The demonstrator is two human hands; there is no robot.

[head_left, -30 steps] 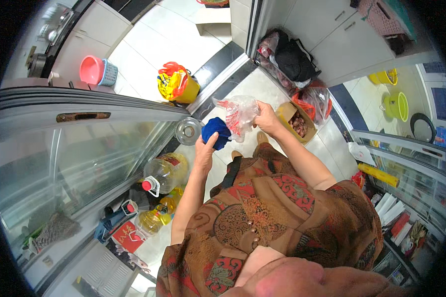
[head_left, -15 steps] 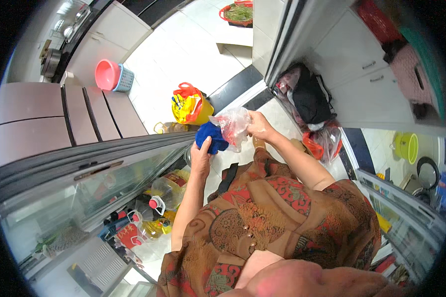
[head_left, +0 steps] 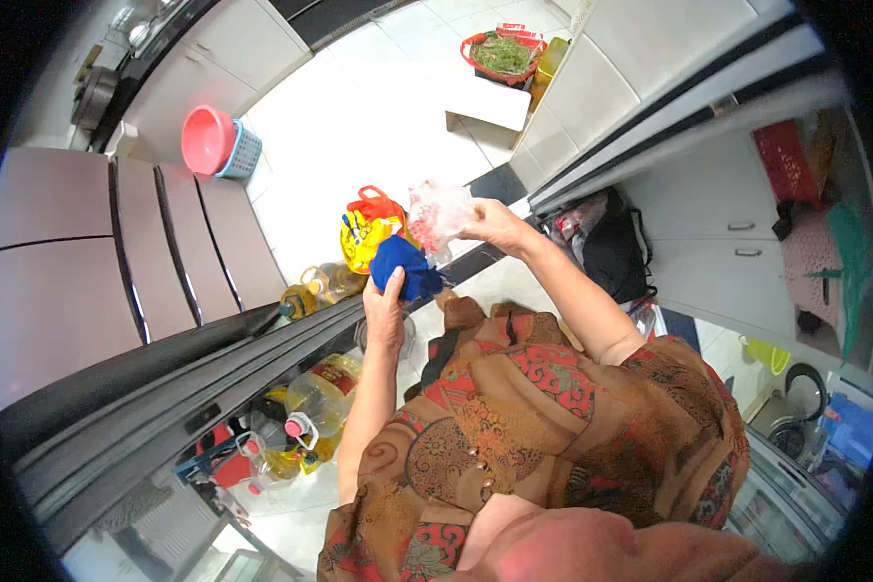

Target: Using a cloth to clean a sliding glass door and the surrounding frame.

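Left of the frame's centre, a blue cloth (head_left: pixel 405 270) is pinched by the left hand (head_left: pixel 385 299); just above, a clear bag (head_left: pixel 438 215) is gripped by the right hand (head_left: pixel 500 226). The thin bag could be torn by tugging. Since the earlier frame, more of the yellow bundle (head_left: pixel 362 250) has been covered.

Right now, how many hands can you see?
2: the left hand, near the middle, holding a blue cloth; and the right hand, farther right, holding a crumpled plastic bag. No others show.
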